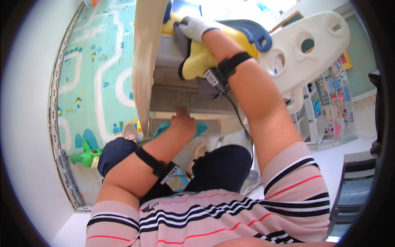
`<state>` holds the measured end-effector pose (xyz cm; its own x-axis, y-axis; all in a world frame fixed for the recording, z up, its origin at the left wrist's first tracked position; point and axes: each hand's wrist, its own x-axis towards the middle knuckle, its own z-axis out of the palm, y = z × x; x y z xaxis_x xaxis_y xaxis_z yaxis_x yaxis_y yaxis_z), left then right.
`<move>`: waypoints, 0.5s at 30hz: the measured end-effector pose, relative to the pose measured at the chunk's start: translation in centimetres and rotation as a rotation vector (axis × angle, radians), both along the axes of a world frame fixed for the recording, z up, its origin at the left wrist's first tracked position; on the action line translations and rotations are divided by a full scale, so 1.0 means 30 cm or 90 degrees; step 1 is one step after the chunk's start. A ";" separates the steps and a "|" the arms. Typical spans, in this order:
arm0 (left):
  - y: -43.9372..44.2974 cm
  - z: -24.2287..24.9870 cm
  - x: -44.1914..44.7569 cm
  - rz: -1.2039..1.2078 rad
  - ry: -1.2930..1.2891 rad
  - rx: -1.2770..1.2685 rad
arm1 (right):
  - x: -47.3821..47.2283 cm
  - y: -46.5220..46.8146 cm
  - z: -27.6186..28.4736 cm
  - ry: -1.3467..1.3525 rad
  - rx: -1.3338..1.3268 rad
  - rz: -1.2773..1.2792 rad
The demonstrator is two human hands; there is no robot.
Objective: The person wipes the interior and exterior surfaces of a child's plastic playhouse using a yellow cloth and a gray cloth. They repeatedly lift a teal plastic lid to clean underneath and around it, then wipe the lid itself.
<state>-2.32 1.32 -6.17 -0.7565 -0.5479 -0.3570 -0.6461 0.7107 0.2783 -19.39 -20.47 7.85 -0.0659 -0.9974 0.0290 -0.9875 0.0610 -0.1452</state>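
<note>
A play slide with grey plastic steps (191, 100) and cream side panels (145, 58) stands before me. My right hand (194, 29), in a light grey knitted glove, rests over the yellow upper part of the slide. Beneath that hand and forearm hangs a yellow and grey cloth (197, 58); whether the fingers grip it is unclear. My bare left hand (183, 122) is at the lower steps, its fingertips near the edge of a grey step. A teal cloth (201, 128) lies under and beside this hand, and the hand's underside is hidden.
At right is a white plastic panel with round holes (290, 55), with a magazine rack (334, 105) behind it. A green toy (88, 154) sits at lower left near the wall. Dark chairs (355, 188) stand at lower right. A patterned play mat (106, 66) covers the left floor.
</note>
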 end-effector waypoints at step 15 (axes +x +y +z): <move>-0.001 0.029 0.011 -0.059 -0.022 0.006 | -0.478 0.309 0.014 0.013 -0.023 -0.115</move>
<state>-1.99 1.28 -5.31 -0.7912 -0.4720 -0.3888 -0.5866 0.7655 0.2644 -33.73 -11.20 8.26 -0.2430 -0.9677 0.0677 -0.9638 0.2329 -0.1299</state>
